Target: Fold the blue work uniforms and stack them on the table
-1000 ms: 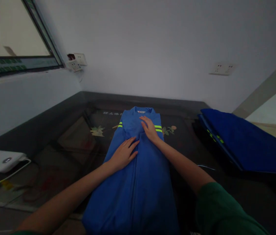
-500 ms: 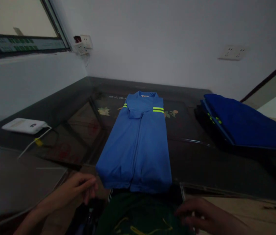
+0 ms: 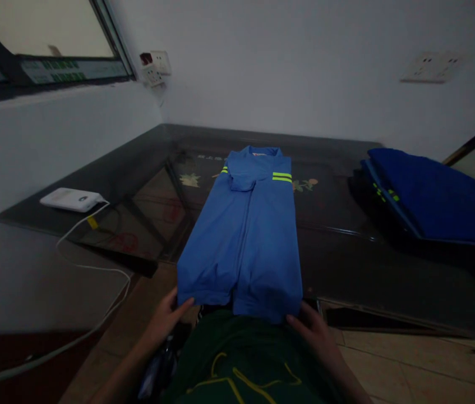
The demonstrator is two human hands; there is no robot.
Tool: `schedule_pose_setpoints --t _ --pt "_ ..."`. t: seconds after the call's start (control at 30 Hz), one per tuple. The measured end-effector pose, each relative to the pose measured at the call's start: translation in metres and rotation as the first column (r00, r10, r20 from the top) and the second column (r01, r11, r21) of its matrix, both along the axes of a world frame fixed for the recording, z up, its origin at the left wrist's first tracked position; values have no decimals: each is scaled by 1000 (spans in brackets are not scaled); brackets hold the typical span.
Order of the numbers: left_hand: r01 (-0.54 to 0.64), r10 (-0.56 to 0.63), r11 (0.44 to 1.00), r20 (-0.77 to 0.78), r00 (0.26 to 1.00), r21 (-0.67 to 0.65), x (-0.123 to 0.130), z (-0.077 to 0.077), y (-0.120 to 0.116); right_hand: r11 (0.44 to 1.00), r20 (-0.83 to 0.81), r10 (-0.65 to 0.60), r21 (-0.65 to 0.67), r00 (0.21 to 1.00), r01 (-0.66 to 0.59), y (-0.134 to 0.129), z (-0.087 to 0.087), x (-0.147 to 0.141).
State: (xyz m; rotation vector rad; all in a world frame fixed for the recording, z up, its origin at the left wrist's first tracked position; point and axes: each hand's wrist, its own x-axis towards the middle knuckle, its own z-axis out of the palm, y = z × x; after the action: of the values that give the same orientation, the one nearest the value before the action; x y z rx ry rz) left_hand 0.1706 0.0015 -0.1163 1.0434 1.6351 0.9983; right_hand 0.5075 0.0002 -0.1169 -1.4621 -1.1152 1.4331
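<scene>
A blue jacket with yellow-green stripes lies folded lengthwise on the dark glass-topped table, its collar toward the wall. The bottom edge overhangs the near side of the table, by my body. At the hem's left corner my left hand grips the cloth, thumb on top and fingers underneath. My right hand pinches the right corner of the hem the same way. The fingers under the fabric are mostly hidden.
Folded darker blue garments are stacked on the right of the table. On the left lies a white power bank, its white cable trailing off the edge. Wall sockets sit above the tabletop.
Both hands have come up and inward from beside the jacket and taken hold of its bottom corners. The camera view has shifted slightly; the jacket stays laid out.
</scene>
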Motion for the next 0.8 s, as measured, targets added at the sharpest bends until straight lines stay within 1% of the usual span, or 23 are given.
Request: schedule_pose_setpoints --t 0.07,0.17,0.23,0.27,0.33,0.4,0.5,0.57,0.6,0.63,0.7,0.73,0.77,0.8 --pt "-52 53 998 36 998 -27 0 4 -16 998 -72 -67 -16 995 66 -11 9 1" --pt "-168 170 985 78 982 -34 4 5 -34 992 -172 -122 -58 977 113 -26 25 4" --pt "-226 228 974 138 964 -29 10 7 -38 984 -214 -170 -82 962 156 -33 35 6" --pt "-237 240 971 173 955 -37 14 9 -38 979 -219 -201 -82 955 187 -35 39 7" --pt "-220 228 974 225 947 -58 22 15 -35 968 -193 -251 -52 949 246 -37 46 10" --pt "-163 176 984 233 956 -73 26 22 -32 969 -117 -246 -1 962 248 -39 50 17" --pt "3 13 997 216 976 -77 23 26 -34 988 107 -144 72 984 137 -39 55 37" --pt "121 -103 990 213 972 -71 17 26 -35 991 239 -97 115 966 71 -39 58 51" --pt "168 -157 985 183 970 -48 13 26 -34 990 273 -83 134 958 48 -39 60 58" --pt "211 -208 978 123 970 -8 10 27 -33 988 288 -74 152 955 31 -38 63 63" --pt "300 -292 948 -81 953 109 5 32 -27 983 304 -62 183 951 6 -37 68 70" --pt "346 -311 921 -196 930 181 4 36 -23 979 312 -64 202 948 -1 -35 70 71" --pt "394 -316 882 -295 902 259 4 42 -17 973 322 -74 231 944 -2 -33 73 72" --pt "453 -325 826 -374 869 334 5 48 -11 963 327 -88 270 941 -4 -31 75 72"
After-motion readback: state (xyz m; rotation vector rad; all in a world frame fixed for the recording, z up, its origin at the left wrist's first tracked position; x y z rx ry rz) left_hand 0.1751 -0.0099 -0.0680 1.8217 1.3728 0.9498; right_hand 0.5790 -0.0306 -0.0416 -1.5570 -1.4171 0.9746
